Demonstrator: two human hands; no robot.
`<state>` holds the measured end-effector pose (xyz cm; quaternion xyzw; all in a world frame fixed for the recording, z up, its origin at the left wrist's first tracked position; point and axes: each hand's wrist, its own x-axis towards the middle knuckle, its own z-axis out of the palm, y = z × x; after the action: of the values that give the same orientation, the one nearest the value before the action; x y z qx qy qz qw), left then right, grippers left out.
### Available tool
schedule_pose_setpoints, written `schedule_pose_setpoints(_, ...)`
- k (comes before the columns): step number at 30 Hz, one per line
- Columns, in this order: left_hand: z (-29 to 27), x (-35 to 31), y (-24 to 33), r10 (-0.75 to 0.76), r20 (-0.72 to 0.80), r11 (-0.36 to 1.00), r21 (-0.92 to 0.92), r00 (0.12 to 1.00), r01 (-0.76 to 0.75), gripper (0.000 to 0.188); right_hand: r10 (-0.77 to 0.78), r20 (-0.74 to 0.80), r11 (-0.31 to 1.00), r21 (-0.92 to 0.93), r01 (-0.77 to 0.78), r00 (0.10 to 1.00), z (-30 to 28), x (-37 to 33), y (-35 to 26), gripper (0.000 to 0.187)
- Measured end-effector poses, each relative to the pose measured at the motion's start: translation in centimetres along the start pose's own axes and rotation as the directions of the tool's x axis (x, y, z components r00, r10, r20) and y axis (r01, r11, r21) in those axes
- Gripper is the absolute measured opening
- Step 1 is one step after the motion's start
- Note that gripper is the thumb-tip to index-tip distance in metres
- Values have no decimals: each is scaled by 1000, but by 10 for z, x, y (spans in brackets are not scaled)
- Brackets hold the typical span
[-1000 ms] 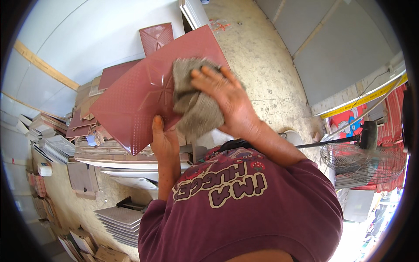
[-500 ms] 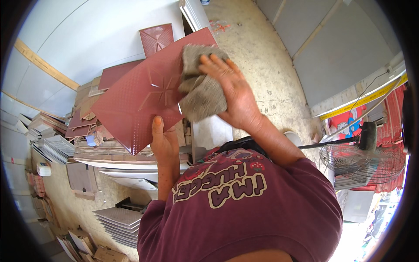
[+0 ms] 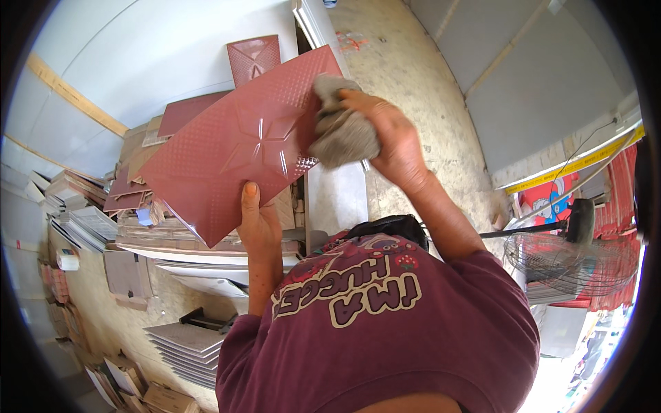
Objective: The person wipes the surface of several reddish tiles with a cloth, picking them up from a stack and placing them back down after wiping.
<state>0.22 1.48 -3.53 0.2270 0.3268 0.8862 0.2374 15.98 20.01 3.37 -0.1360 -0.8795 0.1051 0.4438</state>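
A dark red, glossy tile (image 3: 227,148) with a raised star-like pattern and small bumps is held up tilted in front of me. My left hand (image 3: 258,217) grips its lower edge, thumb on the patterned face and the other fingers hidden behind. A crumpled grey-brown cloth (image 3: 346,134) is bunched in my right hand (image 3: 392,134), at the tile's right end. The cloth covers part of that edge, and whether it still touches the face I cannot tell.
Another red tile (image 3: 253,58) leans against the white wall behind. Stacked cardboard and tiles (image 3: 206,230) lie below the held tile. Grey tiles (image 3: 186,347) are piled at lower left. A wire-caged fan (image 3: 571,258) stands at right, by a grey wall panel (image 3: 558,89).
My right hand and the cloth have moved right, toward the tile's right end, uncovering more of its face. The left hand keeps its hold, and the tile has shifted only slightly.
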Motion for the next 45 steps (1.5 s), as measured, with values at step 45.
schedule_pose_setpoints(45,17,5,-7,50,-27,975,219,998,-43,50,780,369,-251,924,-289,505,32,-40,-14,40)
